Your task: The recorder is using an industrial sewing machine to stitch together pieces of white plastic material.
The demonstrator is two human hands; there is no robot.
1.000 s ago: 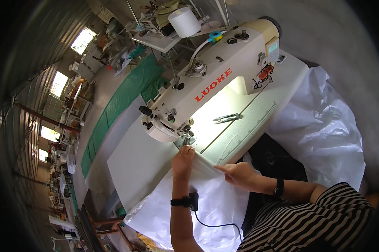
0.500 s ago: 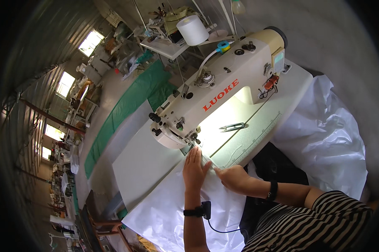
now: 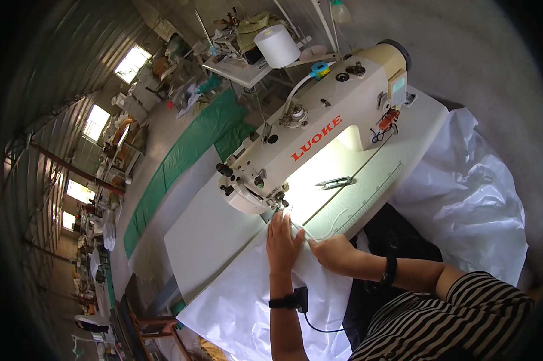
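Observation:
White glossy sheet material [image 3: 232, 307] spreads over the front of a sewing machine [image 3: 337, 114] table and hangs down toward me. My left hand [image 3: 283, 245] lies flat on it with fingers stretched out, fingertips close to the presser foot. Beside it, my right hand [image 3: 334, 254] is closed on the edge of the same sheet, thumb and index finger pinched at the fold. The needle itself is too small to make out. A pair of thread snips [image 3: 334, 183] rests on the lit machine bed beneath the arm, beyond my right hand.
A white thread cone [image 3: 277, 46] stands behind the machine. More white sheeting [image 3: 464, 198] is bunched at the right of the table. Green fabric [image 3: 181, 156] stretches along the floor at far left. A wooden stool-like frame [image 3: 154, 325] stands at lower left.
My left hand and forearm have shifted slightly to the right, with the fingers still flat on the sheet. The right hand keeps its pinch in nearly the same place.

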